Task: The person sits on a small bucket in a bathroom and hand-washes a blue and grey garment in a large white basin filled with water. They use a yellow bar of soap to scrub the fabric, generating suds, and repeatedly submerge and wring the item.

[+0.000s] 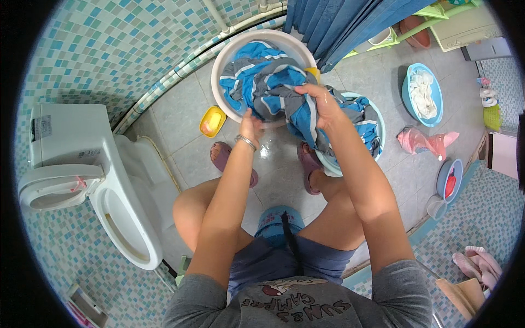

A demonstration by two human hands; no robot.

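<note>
A wet blue, grey and white striped garment (268, 82) stretches from a white basin (221, 60) in front of me down into a light blue basin (380, 123) on the right. My right hand (320, 104) grips a bunched fold of it, lifted between the two basins. My left hand (250, 124), with a metal bracelet at the wrist, clutches the cloth at the white basin's near rim. I sit low with knees apart, feet in purple slippers (221, 156) on the wet tiled floor.
A yellow soap dish (212, 121) lies left of the white basin. A white toilet (82, 175) stands at the left. A blue basin with white cloth (422, 94), a pink bottle lying on its side (426, 141), a small blue tub (449, 179) and a blue curtain (339, 22) are on the right.
</note>
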